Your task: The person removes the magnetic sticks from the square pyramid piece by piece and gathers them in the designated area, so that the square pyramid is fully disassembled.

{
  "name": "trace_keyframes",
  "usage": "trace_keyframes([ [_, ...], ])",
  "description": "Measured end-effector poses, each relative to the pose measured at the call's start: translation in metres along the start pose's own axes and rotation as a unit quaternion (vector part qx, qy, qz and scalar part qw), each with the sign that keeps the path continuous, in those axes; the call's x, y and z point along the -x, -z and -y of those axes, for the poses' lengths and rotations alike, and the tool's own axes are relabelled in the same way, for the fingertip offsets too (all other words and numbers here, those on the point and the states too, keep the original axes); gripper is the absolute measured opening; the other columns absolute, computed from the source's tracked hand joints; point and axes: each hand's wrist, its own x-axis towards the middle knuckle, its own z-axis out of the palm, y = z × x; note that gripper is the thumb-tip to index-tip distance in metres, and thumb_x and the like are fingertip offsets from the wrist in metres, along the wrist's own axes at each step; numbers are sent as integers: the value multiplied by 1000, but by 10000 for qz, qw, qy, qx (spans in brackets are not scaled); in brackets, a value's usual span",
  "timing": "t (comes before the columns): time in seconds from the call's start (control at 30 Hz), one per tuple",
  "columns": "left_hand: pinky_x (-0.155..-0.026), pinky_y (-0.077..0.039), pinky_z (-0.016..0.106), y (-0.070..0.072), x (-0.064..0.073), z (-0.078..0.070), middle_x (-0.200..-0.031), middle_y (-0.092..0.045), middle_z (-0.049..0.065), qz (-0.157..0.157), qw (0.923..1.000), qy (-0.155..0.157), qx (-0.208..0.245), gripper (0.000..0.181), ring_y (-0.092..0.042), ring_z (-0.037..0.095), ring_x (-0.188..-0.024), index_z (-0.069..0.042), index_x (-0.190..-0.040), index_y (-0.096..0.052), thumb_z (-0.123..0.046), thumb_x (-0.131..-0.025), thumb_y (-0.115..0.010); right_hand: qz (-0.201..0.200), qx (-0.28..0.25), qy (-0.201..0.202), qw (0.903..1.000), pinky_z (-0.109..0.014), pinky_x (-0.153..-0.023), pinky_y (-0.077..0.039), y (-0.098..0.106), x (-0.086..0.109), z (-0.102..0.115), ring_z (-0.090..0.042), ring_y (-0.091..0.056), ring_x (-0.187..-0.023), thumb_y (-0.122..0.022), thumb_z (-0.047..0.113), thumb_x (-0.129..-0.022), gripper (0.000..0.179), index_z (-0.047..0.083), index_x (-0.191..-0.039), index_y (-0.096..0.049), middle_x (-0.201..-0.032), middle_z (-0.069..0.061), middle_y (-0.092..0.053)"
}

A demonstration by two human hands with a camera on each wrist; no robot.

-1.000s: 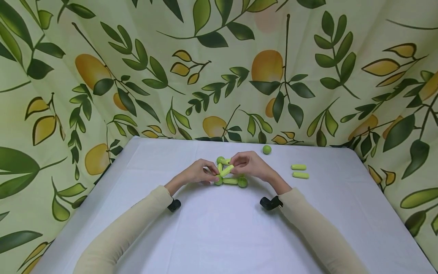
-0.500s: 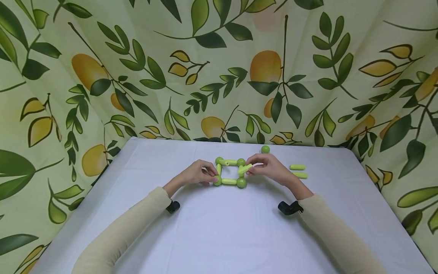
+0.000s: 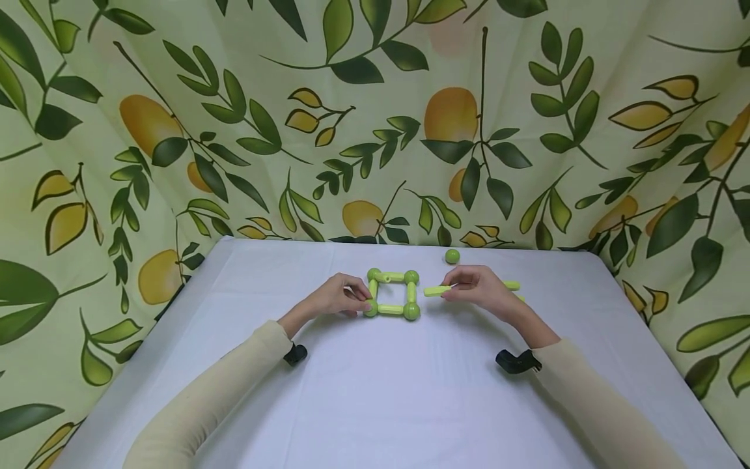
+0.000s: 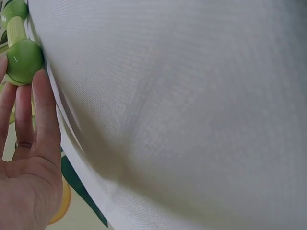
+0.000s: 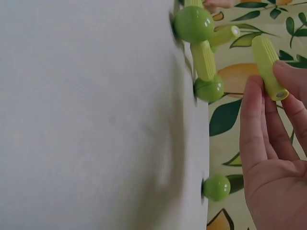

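A square frame of light green rods (image 3: 390, 309) joined by green balls at its corners lies on the white table. My left hand (image 3: 336, 295) pinches the near-left corner ball (image 4: 25, 61) between thumb and fingertips. To the right of the frame, my right hand (image 3: 477, 288) holds a loose light green rod (image 3: 435, 291) by one end, between thumb and fingers. In the right wrist view this ribbed rod (image 5: 266, 62) has a small silver dot at its end and is apart from the frame. Another rod end (image 5: 232, 32) sticks out from the frame.
A single green ball (image 3: 452, 256) sits near the table's far edge. Behind my right hand lie two more light green rods (image 3: 512, 285), partly hidden. A leaf-and-fruit patterned curtain (image 3: 363, 143) hangs behind the white table (image 3: 375, 391).
My right hand has moved right with its rod, from over the frame to beside it, and the rod has turned nearly level. The left hand stays on the corner ball.
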Motion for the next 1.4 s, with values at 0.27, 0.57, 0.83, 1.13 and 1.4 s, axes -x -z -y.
trace_keyframes([
  [0.27, -69, -60, 38, 1, -3, 3, -94, -67, 8, 6, 9999, 50, -113, 17, -65, 19, -77, 0, -101, -74, -6, -88, -81, -402, 362, -113, 9985, -31, -79, -57, 28, 22, -9, -25, -68, -94, -84, 15, -86, 28, 1, -107, -73, -109, -16, -70],
  [0.57, -69, -60, 36, 1, -2, 2, -93, -67, 7, 5, 9998, 100, -156, 16, -65, 19, -76, -1, -100, -74, -7, -88, -81, -654, 670, -236, 9953, -28, -78, -57, 53, 47, -17, -22, -69, -91, -83, 13, -87, 30, -2, -109, -71, -108, -17, -67],
  [0.83, -70, -60, 36, 0, -2, 3, -94, -66, 7, 5, 9999, 129, -114, 16, -66, 20, -78, -1, -100, -74, -6, -88, -81, -753, 772, -231, 9939, -27, -81, -57, 69, 69, -20, -18, -68, -97, -81, 13, -90, 30, -4, -112, -70, -124, -25, -63],
  [1.13, -70, -60, 37, 1, -4, 4, -94, -66, 8, 24, 9999, 94, -85, 17, -66, 20, -77, 0, -100, -73, -6, -87, -82, -895, 1288, -406, 9868, -27, -75, -57, 86, 94, -30, -17, -67, -92, -81, 14, -90, 25, -1, -108, -72, -114, -15, -65],
  [1.4, -70, -60, 37, 0, -4, 5, -93, -65, 8, 47, 10000, 64, -48, 15, -66, 20, -78, 0, -100, -73, -5, -87, -81, -822, 1631, -397, 9824, -24, -74, -55, 92, 103, -36, -15, -63, -92, -81, 14, -90, 26, -2, -109, -72, -111, -19, -67],
])
